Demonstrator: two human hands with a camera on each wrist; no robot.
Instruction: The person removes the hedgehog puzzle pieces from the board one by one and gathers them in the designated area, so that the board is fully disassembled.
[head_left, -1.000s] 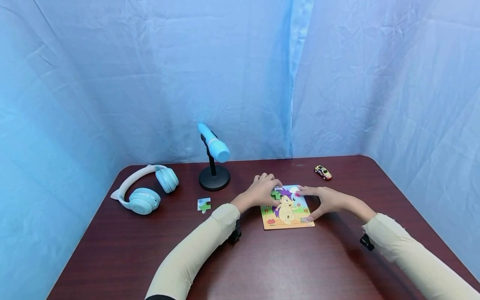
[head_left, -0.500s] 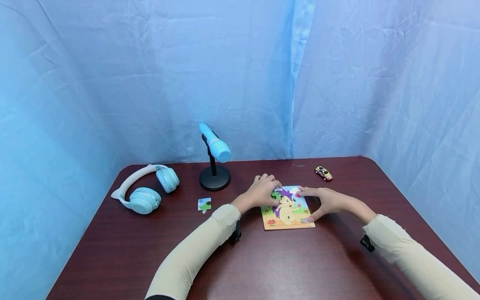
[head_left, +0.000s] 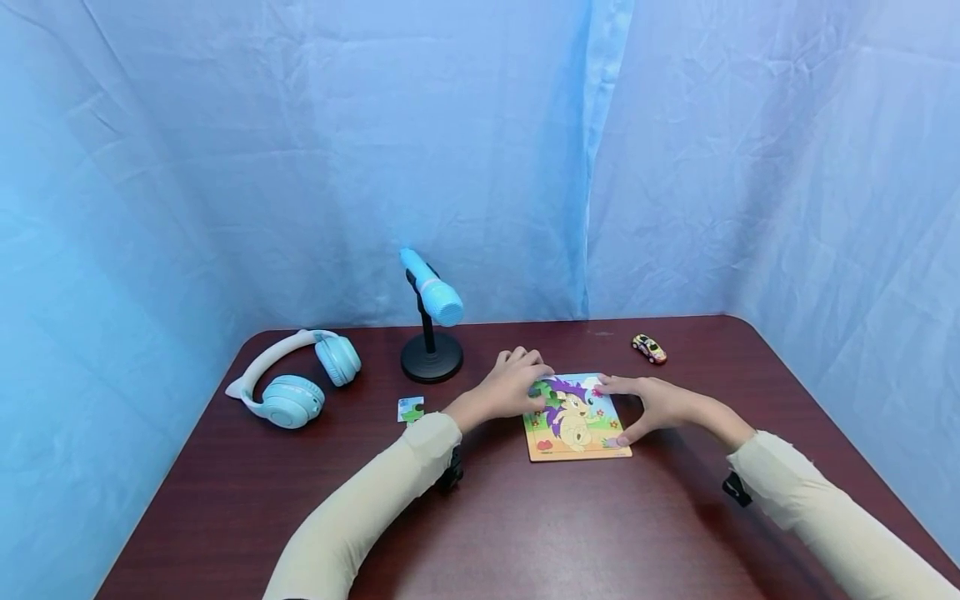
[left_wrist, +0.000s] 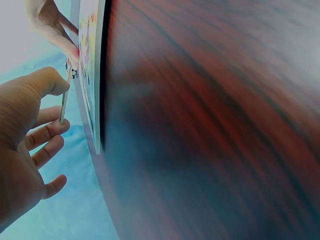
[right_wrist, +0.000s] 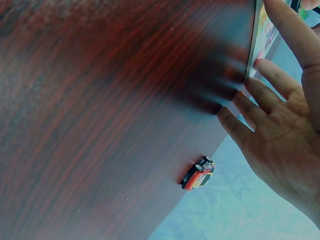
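A square jigsaw puzzle (head_left: 577,432) with a purple-haired cartoon hedgehog lies flat on the table in the head view. My left hand (head_left: 508,387) is over its upper left part. Between thumb and fingers it pinches a thin puzzle piece (left_wrist: 64,102), seen edge-on and lifted off the puzzle's surface in the left wrist view. At the puzzle's right side, my right hand (head_left: 658,405) rests with fingers spread, the thumb on the lower right corner and a fingertip at the upper right. A loose puzzle piece (head_left: 409,408), blue and green, lies to the left of my left hand.
Cat-ear headphones (head_left: 292,402) lie at the table's left. A blue microphone (head_left: 438,300) on a black stand (head_left: 432,358) stands behind the loose piece. A toy car (head_left: 648,348) sits at the back right. Blue cloth (head_left: 480,167) hangs behind the brown table (head_left: 570,533).
My left hand has drawn slightly to the left over the puzzle, with its forearm shifting left too. The right hand stays at the puzzle's right edge.
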